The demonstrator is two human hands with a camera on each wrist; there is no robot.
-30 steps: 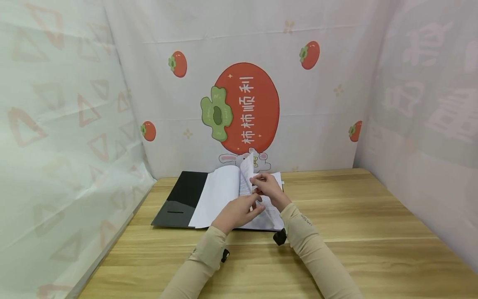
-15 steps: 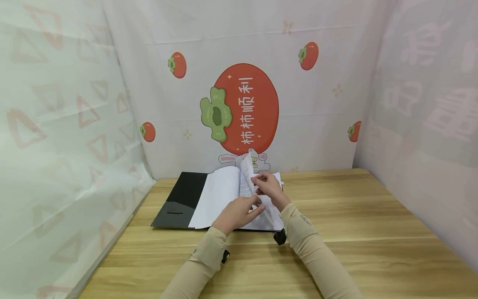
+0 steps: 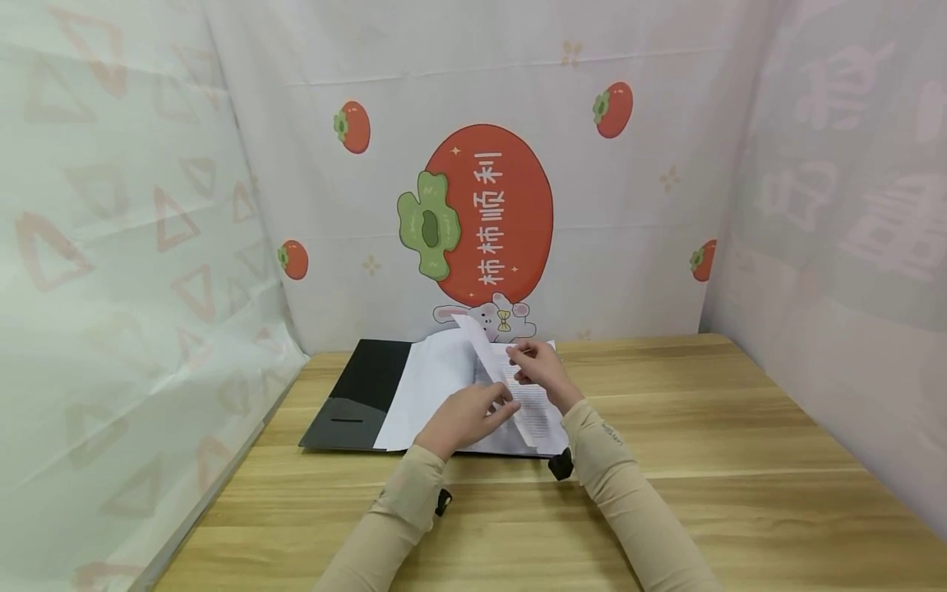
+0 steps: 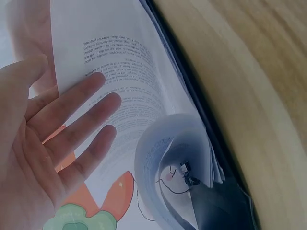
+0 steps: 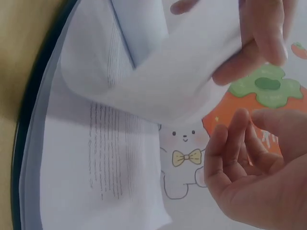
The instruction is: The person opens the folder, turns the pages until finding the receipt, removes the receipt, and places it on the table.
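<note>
A dark folder lies open on the table with white printed sheets in it. One raised page leans left above the stack. My left hand is at this page's edge, and its fairly straight fingers touch or lie close to the printed side in the left wrist view. My right hand is over the right-hand sheets, a little apart from the page. In the right wrist view its fingers are loosely bent with nothing between them. Some left fingers are hidden behind the page.
The wooden table extends to the right and in front of the folder. A printed curtain with persimmons hangs directly behind it, and pale curtains stand at the sides. A black wrist device hangs under the right sleeve.
The raised page has swung left, and its top now leans over the left-hand sheets. My right hand has let go of it and moved slightly right. The left hand has shifted slightly left.
</note>
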